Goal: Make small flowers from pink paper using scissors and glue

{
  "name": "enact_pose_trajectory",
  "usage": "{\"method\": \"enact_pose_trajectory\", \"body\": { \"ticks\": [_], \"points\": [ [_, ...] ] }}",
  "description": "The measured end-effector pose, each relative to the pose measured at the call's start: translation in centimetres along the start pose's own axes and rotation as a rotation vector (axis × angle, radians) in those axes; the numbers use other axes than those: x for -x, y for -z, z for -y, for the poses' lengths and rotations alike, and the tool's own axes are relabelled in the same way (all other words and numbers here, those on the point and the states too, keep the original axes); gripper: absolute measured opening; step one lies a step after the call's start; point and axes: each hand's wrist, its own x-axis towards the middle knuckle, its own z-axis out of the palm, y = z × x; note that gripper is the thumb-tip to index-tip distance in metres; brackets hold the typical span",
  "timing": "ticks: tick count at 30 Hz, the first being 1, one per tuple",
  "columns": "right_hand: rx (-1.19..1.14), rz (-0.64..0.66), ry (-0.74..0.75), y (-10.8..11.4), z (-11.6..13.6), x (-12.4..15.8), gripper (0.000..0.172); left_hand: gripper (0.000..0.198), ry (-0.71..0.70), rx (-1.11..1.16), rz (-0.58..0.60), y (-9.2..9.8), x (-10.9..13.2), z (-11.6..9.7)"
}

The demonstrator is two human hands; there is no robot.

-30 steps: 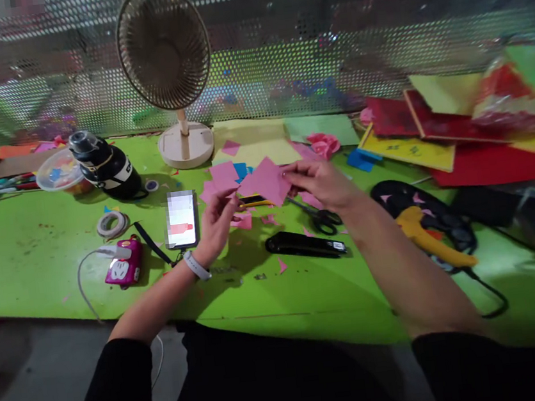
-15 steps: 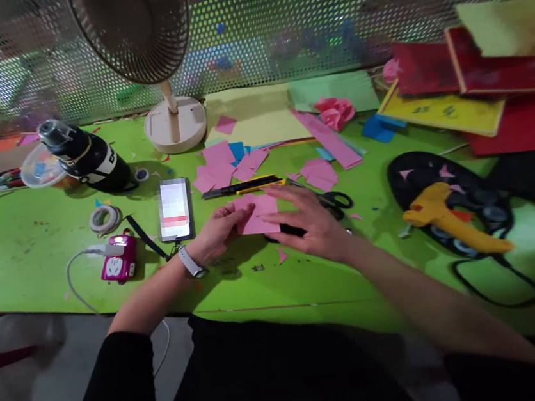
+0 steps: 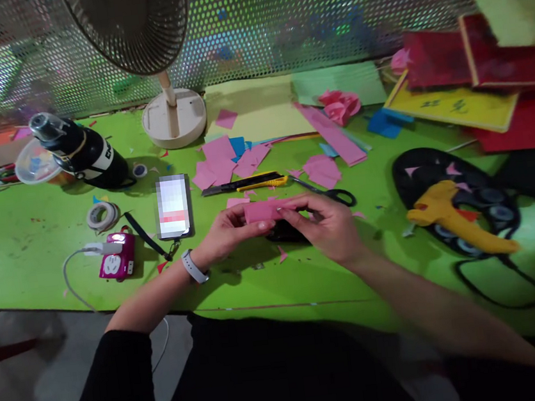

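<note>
Upper left of frame: round, clear plastic tub [image 3: 27, 178], orange and blue bits inside, too small to identify. Black bottle with grey cap [image 3: 93, 159] overlaps tub's right side, contents hidden. Centre of frame: small matte pink paper piece [image 3: 260, 211], showing as narrow band; folded or curled, cannot tell. Left hand [image 3: 227, 232] clamps its left end, thumb in front; right hand's [image 3: 332, 224] thumb and fingers pinch right end.

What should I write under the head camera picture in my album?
The left hand and right hand hold pink paper over a green table, near a cutter and scissors.
</note>
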Motion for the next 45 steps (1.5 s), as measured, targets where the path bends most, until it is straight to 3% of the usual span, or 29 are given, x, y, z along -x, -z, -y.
{"method": "enact_pose_trajectory", "body": {
  "ticks": [10,26,45],
  "points": [
    [0.023,0.011,-0.036,0.03,-0.04,0.25,0.007,0.043,0.01,-0.032,-0.032,-0.21,-0.02,0.25],
    [-0.057,-0.06,-0.112,-0.56,-0.28,0.48,0.032,0.044,0.052,0.052,-0.031,-0.71,0.18,0.04],
    [-0.077,0.011,-0.149,-0.58,-0.12,0.36,0.038,0.04,0.037,0.074,-0.049,-0.19,-0.09,0.58]
  ]
}}
